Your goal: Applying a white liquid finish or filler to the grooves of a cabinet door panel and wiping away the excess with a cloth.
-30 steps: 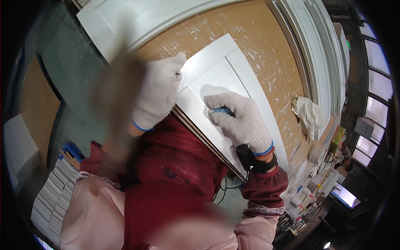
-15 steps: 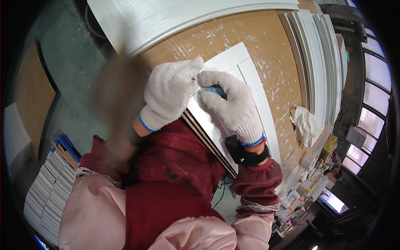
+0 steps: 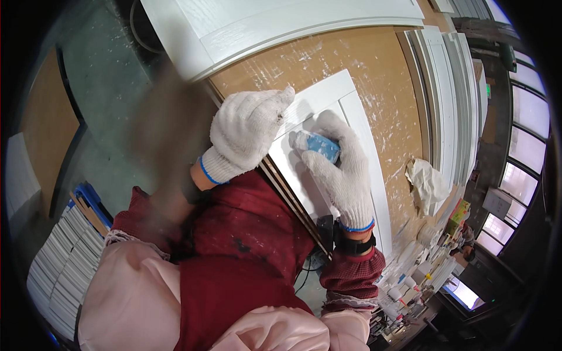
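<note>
My right hand [image 3: 350, 167], in a white knit glove with a blue cuff edge, grips a small blue block [image 3: 322, 147] smeared with white. Thumb and fingers clasp it from two sides, low over a white panel [image 3: 351, 111] with a grooved frame. My left hand [image 3: 246, 126], gloved the same way, is closed at the panel's left edge. Its fingers are curled, and whatever they may hold is hidden. The panel lies at the near edge of a brown, white-spattered tabletop [image 3: 389, 88].
Across the far side lies a larger white panel [image 3: 263, 17]. White boards [image 3: 448, 93] stand stacked at the right, near a crumpled cream cloth [image 3: 427, 182]. Another stack of white boards [image 3: 64, 263] is at lower left. A dark, blurred shape [image 3: 170, 123] covers part of the left.
My right hand has moved slightly down and away from my left, showing more of the blue block. My left hand has shifted a little to the right.
</note>
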A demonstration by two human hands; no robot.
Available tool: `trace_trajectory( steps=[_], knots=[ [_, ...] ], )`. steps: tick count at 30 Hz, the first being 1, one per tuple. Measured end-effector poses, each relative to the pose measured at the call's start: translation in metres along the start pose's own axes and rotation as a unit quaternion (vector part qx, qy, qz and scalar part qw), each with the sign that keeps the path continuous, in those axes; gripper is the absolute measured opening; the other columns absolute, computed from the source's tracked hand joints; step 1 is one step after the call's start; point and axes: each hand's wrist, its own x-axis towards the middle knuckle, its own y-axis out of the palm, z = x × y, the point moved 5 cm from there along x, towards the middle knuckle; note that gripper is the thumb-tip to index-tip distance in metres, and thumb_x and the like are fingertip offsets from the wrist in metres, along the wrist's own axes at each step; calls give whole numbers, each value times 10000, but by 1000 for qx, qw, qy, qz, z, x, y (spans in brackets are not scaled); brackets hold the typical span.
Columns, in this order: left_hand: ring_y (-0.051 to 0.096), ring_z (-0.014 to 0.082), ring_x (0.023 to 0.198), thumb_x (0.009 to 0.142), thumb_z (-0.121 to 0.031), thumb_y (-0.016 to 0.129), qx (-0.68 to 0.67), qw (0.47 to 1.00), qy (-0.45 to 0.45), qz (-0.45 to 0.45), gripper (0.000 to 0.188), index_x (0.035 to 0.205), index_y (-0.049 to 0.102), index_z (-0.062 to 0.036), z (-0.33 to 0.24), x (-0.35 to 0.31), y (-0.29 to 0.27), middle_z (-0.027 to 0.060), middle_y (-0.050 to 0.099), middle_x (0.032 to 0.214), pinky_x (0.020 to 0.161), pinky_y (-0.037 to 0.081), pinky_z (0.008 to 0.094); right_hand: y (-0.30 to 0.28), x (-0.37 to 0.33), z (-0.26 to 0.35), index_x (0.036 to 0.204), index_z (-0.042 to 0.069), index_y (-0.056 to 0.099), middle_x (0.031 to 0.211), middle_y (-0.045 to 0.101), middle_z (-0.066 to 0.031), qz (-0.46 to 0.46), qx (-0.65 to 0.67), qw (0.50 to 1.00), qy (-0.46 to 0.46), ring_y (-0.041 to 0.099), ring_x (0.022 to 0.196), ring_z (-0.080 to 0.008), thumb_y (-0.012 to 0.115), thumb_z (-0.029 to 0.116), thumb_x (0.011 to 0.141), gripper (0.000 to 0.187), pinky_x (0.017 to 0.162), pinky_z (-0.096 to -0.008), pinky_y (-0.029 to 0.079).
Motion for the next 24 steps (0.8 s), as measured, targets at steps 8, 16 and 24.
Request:
trace_trajectory(
  steps=[8, 16, 24],
  knots=[
    [652, 339, 880, 727, 18, 664, -55, 998, 12, 25, 301, 1026, 685, -11, 3, 5, 0, 160, 694, 956, 782, 526, 414, 8, -15, 5, 1200, 9, 591, 1075, 679, -165, -114, -95, 988, -42, 675, 951, -240, 768, 254, 793, 507, 854, -330, 513],
    [653, 347, 874, 741, -6, 668, -62, 997, 39, -2, 281, 1022, 681, -2, 7, 1, -5, 172, 692, 941, 778, 527, 416, 18, -12, 7, 1123, 44, 629, 1058, 685, -174, -144, -153, 978, -6, 690, 939, -297, 746, 343, 802, 454, 827, -341, 521],
    [656, 354, 906, 751, -60, 691, -86, 995, 46, 1, 299, 1041, 677, 11, 14, -4, -1, 178, 695, 969, 808, 525, 406, 30, -10, 16, 1175, 53, 607, 1055, 685, -175, -151, -211, 966, -3, 695, 914, -316, 729, 369, 816, 494, 805, -360, 530]
  ],
)
